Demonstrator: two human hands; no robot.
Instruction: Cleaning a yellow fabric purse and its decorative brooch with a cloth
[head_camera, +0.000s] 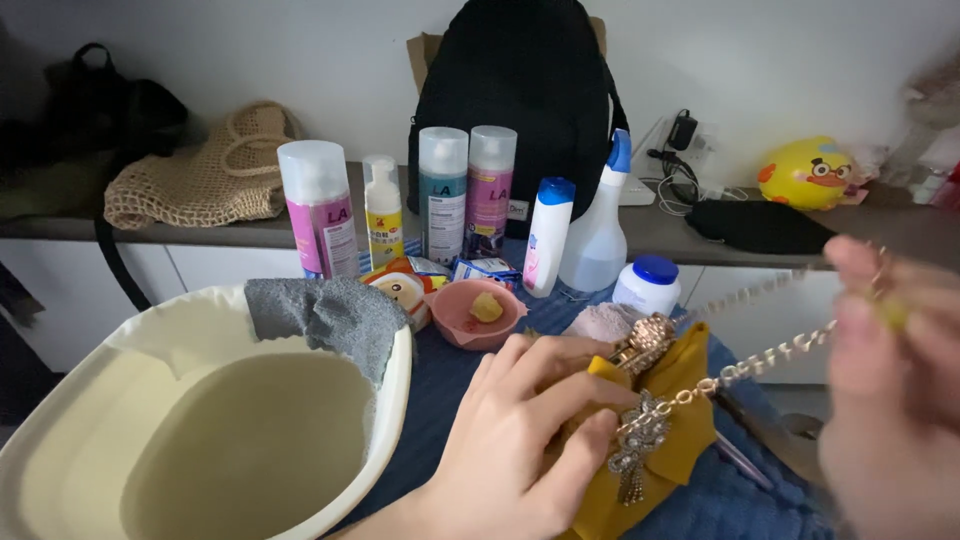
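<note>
Necklace (700, 385) stretched between both hands, taut

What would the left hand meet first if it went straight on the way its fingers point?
Probably the gold chain stretched over the yellow cloth that the left hand presses; past it, the blurred right hand. Depth is unclear.

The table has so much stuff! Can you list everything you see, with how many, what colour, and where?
basin: 1, cream, front left
cloth: 1, grey, over basin rim
spray cans: 3, pink and teal labels, back row
bottles: 3, white, back row
jar: 1, white with blue lid, right of the bottles
bowl: 1, pink, centre
backpack: 1, black, shelf
woven bag: 1, tan, shelf left
duck toy: 1, yellow, shelf right
yellow bag: 1, under left hand
chain: 1, gold, between hands
left hand: on yellow bag
right hand: blurred, pulling chain
</note>
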